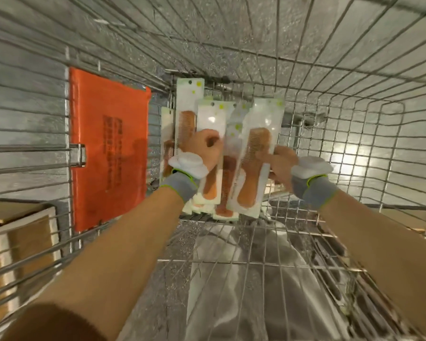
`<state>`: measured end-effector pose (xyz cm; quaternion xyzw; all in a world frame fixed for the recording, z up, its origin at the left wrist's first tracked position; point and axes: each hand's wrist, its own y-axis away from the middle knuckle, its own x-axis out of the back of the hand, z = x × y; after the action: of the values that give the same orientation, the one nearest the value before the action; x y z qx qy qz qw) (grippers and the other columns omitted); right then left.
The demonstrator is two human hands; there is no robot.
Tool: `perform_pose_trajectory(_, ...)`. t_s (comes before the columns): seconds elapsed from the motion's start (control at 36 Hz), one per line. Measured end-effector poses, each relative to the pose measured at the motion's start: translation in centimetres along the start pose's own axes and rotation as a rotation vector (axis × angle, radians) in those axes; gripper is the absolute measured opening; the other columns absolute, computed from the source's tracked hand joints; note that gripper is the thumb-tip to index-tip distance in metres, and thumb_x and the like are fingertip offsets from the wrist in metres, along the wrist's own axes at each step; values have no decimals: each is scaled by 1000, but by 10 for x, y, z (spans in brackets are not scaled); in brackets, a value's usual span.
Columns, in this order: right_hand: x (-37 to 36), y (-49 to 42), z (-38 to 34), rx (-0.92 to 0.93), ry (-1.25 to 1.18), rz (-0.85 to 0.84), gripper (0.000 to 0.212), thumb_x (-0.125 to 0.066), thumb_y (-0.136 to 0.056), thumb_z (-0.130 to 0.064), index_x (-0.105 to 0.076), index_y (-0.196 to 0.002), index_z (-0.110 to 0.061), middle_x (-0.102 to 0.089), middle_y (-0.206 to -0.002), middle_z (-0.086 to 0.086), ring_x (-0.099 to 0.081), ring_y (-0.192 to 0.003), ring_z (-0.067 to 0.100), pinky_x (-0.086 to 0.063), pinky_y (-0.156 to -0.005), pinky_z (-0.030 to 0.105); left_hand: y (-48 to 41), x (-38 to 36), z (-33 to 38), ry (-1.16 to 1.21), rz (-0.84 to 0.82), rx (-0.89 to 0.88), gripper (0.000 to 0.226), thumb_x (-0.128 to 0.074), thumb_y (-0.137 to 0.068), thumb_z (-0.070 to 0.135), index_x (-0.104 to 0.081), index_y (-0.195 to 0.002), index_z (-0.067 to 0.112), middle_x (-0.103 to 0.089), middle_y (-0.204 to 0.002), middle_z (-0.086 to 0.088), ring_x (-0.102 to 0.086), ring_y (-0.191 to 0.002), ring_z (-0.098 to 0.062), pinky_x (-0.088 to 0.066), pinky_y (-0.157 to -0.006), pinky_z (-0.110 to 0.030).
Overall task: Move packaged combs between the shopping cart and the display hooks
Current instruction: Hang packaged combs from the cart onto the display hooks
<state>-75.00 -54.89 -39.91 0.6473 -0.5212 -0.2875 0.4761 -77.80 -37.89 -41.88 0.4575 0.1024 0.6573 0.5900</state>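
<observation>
Reaching into the wire shopping cart (330, 99), your left hand (202, 146) and right hand (279, 163) are each clasping glossy flat packaged combs (251, 166).

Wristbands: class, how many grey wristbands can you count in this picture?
2: one grey wristband on the left forearm, one on the right, both above the cart.

Both bare forearms reach forward, grey bands on the wrists; left hand (202, 146) and right hand (279, 163) closed in grips.
</observation>
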Motion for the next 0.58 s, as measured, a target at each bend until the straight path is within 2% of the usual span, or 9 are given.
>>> perform_pose_trajectory(0.06, 2, -3, 5, -10, 0, 13, 18, -49, -94, -1, -59, -104, 10, -59, -111, 31, -57, -107, 43, -48, -90, 39, -2, 0, -9, -129, 18, -61, 31, -56, -79, 21, -70, -105, 14, -68, -111, -7, -60, -108, -27, -46, -98, -36)
perform_pose_trajectory(0.08, 3, -6, 8, -24, -6, 16, 12, -49, -94, 0, -60, -88, 2, -61, -96, 25, -62, -92, 37, -53, -78, 29, -1, -3, -14, -218, 15, -69, 33, -56, -79, 22, -68, -109, 15, -65, -115, -8, -57, -112, -28, -44, -101, -38)
perform_pose_trajectory(0.14, 4, -17, 17, -35, -14, 22, 28, -50, -91, 7, -48, -68, -8, -52, -72, 11, -60, -56, 15, -47, -48, 13, 2, -14, -20, -434, 38, -53, 39, -59, -85, 30, -60, -122, 16, -53, -129, -11, -46, -124, -31, -34, -107, -42)
perform_pose_trajectory(0.22, 8, -26, 27, -81, -21, 0, 32, -51, -90, 7, -44, -64, -9, -51, -59, 6, -51, -31, 2, -43, -38, 13, 6, -30, -26, -493, 123, -6, 60, -64, -86, 36, -44, -138, 15, -33, -146, -14, -27, -137, -31, -24, -114, -42)
perform_pose_trajectory(0.31, 14, -34, 38, -97, 28, -21, 26, -59, -90, -9, -44, -70, -16, -54, -67, 2, -57, -51, 9, -51, -57, 24, -5, -36, -34, -507, 141, 113, 77, -69, -83, 36, -30, -145, 13, -25, -152, -15, -20, -143, -32, -21, -115, -42)
perform_pose_trajectory(0.39, 17, -38, 44, -94, 17, 44, 23, -62, -89, -15, -48, -70, -16, -57, -62, 1, -57, -57, 14, -49, -54, 23, -16, -36, -38, -482, 156, 212, 78, -80, -73, 32, -36, -136, 18, -36, -140, -11, -34, -133, -32, -36, -106, -43)
perform_pose_trajectory(0.47, 16, -36, 42, -91, -36, 52, 21, -59, -90, -12, -48, -73, -14, -55, -71, 4, -54, -60, 15, -48, -51, 19, -25, -32, -37, -451, 130, 253, 79, -82, -71, 27, -36, -133, 14, -40, -136, -13, -42, -128, -32, -40, -104, -42)
perform_pose_trajectory(0.53, 17, -33, 39, -88, -33, 47, 17, -58, -90, -13, -49, -75, -13, -56, -75, 6, -53, -61, 15, -48, -56, 22, -28, -28, -35, -360, 71, 290, 81, -86, -68, 25, -39, -132, 10, -43, -136, -13, -44, -126, -30, -40, -104, -38)
perform_pose_trajectory(0.58, 17, -29, 37, -66, -2, 30, 10, -59, -88, -18, -56, -84, -10, -60, -86, 10, -58, -71, 19, -51, -70, 31, -26, -22, -34, -308, 21, 271, 69, -84, -72, 23, -46, -127, 8, -52, -129, -11, -51, -119, -27, -43, -95, -32)
